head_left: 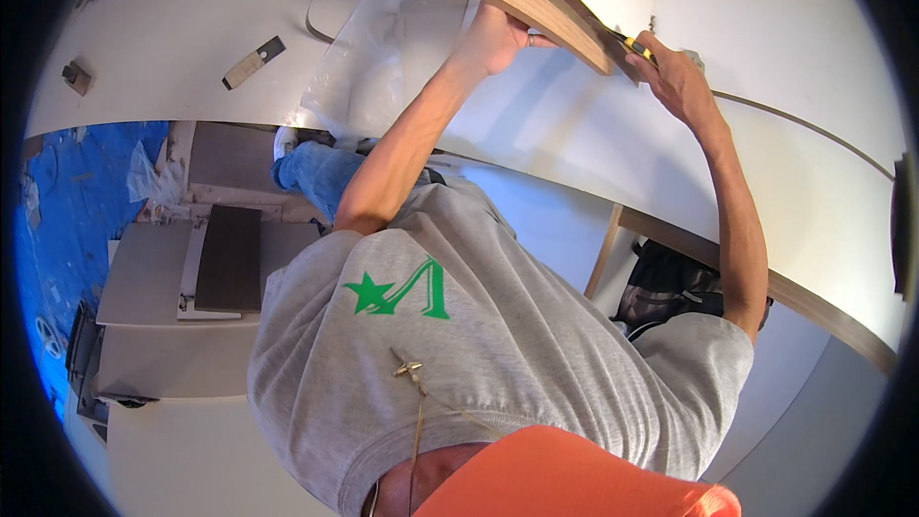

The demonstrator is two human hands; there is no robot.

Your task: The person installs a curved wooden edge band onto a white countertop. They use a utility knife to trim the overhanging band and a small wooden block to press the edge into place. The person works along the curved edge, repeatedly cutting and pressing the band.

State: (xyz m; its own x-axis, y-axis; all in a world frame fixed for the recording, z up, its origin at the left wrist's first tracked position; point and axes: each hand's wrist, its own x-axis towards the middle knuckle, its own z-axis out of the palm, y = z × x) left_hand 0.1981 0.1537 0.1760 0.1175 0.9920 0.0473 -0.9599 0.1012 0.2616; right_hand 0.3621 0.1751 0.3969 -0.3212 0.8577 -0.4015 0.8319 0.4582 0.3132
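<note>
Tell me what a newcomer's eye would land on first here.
First, the large grey shirt mid-picture, with its green star, and the bright orange shape at the lower edge. Then, near the top, the left hand holding a wood-grained piece, and the right hand gripping a yellow-and-black tool near its right end.

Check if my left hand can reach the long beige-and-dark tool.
Probably not freely: your left hand is holding the wooden board, and clear plastic film lies between that hand and the tool.
</note>
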